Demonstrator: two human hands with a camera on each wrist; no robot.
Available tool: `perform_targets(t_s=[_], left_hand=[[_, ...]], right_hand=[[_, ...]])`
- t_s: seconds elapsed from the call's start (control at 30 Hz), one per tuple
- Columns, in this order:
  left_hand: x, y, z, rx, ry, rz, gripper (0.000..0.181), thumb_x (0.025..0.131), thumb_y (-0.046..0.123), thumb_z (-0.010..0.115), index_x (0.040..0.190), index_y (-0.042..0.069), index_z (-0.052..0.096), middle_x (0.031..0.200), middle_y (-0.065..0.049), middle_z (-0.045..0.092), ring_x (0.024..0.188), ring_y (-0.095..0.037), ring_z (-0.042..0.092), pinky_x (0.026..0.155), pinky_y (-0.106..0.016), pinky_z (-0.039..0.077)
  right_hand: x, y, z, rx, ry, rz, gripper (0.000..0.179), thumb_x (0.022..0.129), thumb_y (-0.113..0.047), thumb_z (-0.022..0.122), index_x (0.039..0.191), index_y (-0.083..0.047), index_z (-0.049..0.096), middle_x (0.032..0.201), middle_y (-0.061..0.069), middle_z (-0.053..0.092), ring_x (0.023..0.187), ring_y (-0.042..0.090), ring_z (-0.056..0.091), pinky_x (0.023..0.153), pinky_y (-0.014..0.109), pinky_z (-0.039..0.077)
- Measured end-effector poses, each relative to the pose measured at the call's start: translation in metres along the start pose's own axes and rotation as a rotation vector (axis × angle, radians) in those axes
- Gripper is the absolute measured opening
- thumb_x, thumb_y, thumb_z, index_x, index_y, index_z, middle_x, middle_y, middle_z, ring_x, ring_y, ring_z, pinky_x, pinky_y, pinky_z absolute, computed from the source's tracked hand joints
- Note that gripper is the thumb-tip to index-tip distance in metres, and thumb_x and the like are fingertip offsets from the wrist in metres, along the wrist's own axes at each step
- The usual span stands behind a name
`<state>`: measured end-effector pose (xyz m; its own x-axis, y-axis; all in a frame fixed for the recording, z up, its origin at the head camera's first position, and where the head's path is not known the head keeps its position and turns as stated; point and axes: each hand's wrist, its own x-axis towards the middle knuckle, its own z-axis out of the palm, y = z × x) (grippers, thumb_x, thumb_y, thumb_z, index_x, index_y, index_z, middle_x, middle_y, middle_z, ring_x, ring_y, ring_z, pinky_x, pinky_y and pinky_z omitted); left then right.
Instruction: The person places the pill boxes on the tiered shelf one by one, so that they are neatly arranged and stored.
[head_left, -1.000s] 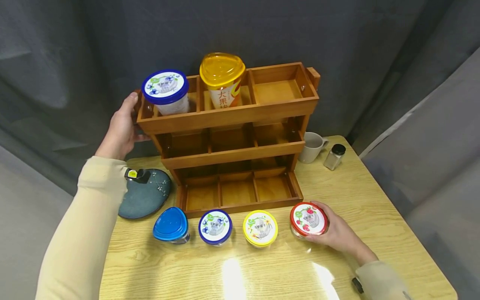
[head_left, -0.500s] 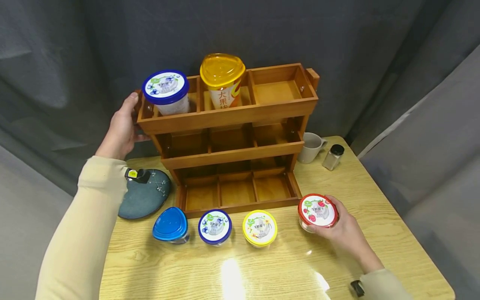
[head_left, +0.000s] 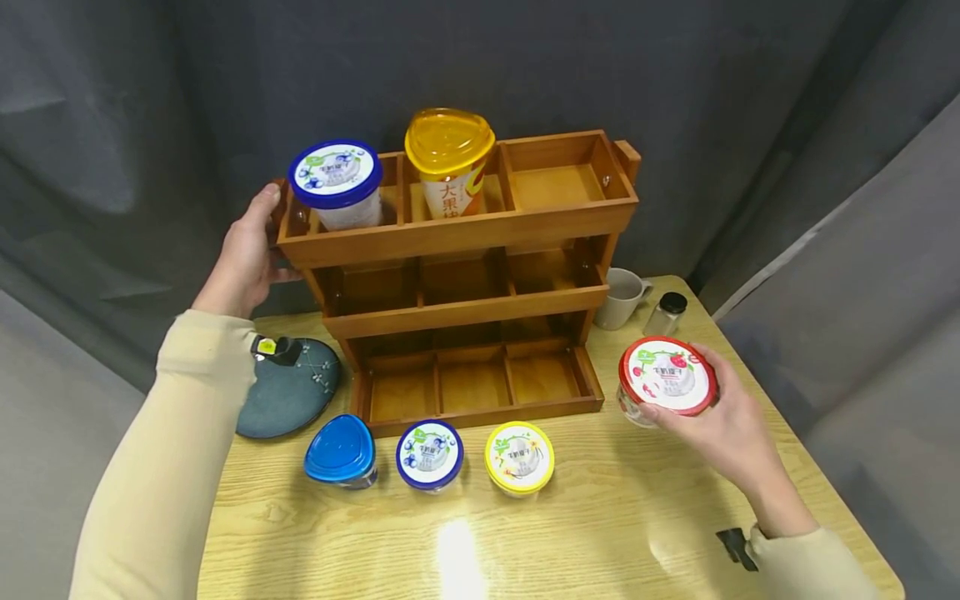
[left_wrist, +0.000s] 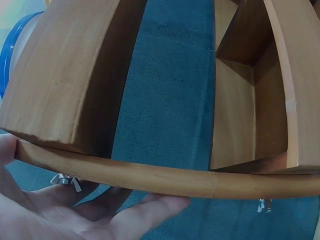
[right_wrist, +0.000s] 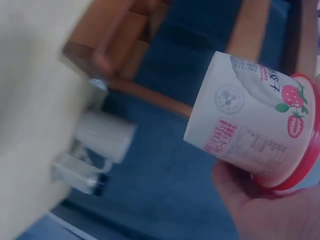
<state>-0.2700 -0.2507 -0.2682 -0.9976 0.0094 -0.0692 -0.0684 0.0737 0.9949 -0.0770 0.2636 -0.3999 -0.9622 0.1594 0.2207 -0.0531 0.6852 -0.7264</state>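
Aloft over the table (head_left: 570, 533): a red-lidded round white tub (head_left: 670, 377) in the right hand (head_left: 723, 429)

A person's right hand grips the tub from its right side, fingers and thumb curled around it close beneath the lid, which is printed with strawberries. The tub is clear of the wood, to the right of a three-tier brown wooden rack (head_left: 457, 237) and apart from it. Across the rack, the left hand (head_left: 246, 250) clasps the upper left end, its fingers and thumb closed about a curved wooden side rail (left_wrist: 200, 182).

On the rack's top tier, a round white tub with a dark-blue lid (head_left: 337, 173) occupies the left compartment, and a tall white cup with a translucent yellow lid (head_left: 450, 142) stands in the middle one. Lined up in front of the rack, from left to right, are a cup with a bright-blue rounded lid (head_left: 340, 450), a small round tub with a dark-blue-rimmed lid (head_left: 430, 454) and a small round tub with a yellow-rimmed lid (head_left: 519, 458), none of them touching.

Beyond the raised tub stand a small clear jar with a black cap (head_left: 667, 312) and, beside the rack, a pale grey mug (head_left: 618, 300), its handle turned right. At left, a dark teal plate with a blossom pattern (head_left: 288, 396) lies partly behind a cream sleeve (head_left: 202, 358). Dark grey curtains (head_left: 525, 67) hang behind.
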Motion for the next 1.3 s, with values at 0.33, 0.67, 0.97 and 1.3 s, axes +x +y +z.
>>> perform_targets(t_s=[0.33,0.67,0.97,1.3], left_hand=[[0.001,0.0,-0.001,-0.001,-0.004,-0.009,0.07,0.096,0.069,0.039,0.151,0.025,0.037,0.156,-0.011,0.033,0.136,-0.04,0.035,0.108,-0.068,0.025],[0.001,-0.001,0.001,-0.006,-0.002,-0.018,0.074,0.095,0.069,0.039,0.152,0.022,0.038,0.156,-0.012,0.033,0.135,-0.039,0.036,0.108,-0.067,0.025],[0.0,-0.002,0.002,0.016,-0.011,-0.008,0.074,0.095,0.071,0.038,0.151,0.023,0.039,0.155,-0.013,0.035,0.133,-0.037,0.038,0.108,-0.066,0.027],[0.001,-0.002,0.005,0.025,-0.002,-0.008,0.073,0.094,0.071,0.039,0.15,0.024,0.039,0.154,-0.014,0.035,0.132,-0.038,0.039,0.107,-0.066,0.029]], right_hand=[[0.018,-0.051,-0.036,-0.08,0.091,-0.008,0.099,0.073,-0.037,0.089,0.151,-0.014,0.034,0.131,0.017,0.054,0.108,0.027,0.048,0.077,0.034,0.035],[0.04,-0.093,-0.059,-0.094,0.12,-0.024,0.096,0.074,-0.042,0.087,0.152,-0.019,0.035,0.13,0.011,0.053,0.105,0.022,0.044,0.076,0.036,0.037],[0.067,-0.135,-0.08,-0.068,0.185,-0.058,0.089,0.076,-0.038,0.085,0.15,-0.026,0.039,0.131,0.009,0.052,0.105,0.016,0.044,0.077,0.023,0.035],[0.106,-0.172,-0.088,-0.019,0.164,-0.069,0.086,0.076,-0.043,0.084,0.149,-0.028,0.04,0.135,0.006,0.052,0.111,0.015,0.044,0.084,0.025,0.036]])
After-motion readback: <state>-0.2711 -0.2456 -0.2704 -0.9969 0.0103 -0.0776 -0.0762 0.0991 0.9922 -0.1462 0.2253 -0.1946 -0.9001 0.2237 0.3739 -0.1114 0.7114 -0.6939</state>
